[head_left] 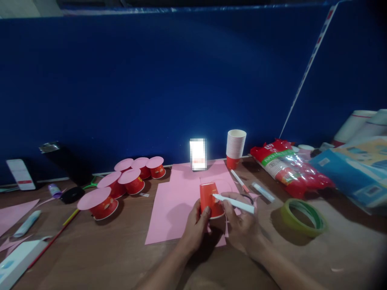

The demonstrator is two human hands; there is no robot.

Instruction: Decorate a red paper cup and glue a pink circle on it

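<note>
An upside-down red paper cup (208,193) is in my left hand (196,225), gripped between thumb and fingers above pink paper (165,213). My right hand (243,225) pinches a white marker pen (238,203), its tip at the cup's printed side; whether it touches I cannot tell. Part of a dark loop shows behind the right hand, its kind unclear. To the left stand several upturned red cups (104,209) topped with pink paper discs (94,198). A tall stack of paper cups (236,145) rises behind my hands.
A lit phone (198,155) leans at the back. On the right lie a green tape roll (320,225), a red bag of cups (287,165) and a blue package (347,177). A dark bottle (66,163), pencil (51,239) and glue stick (27,224) occupy the left.
</note>
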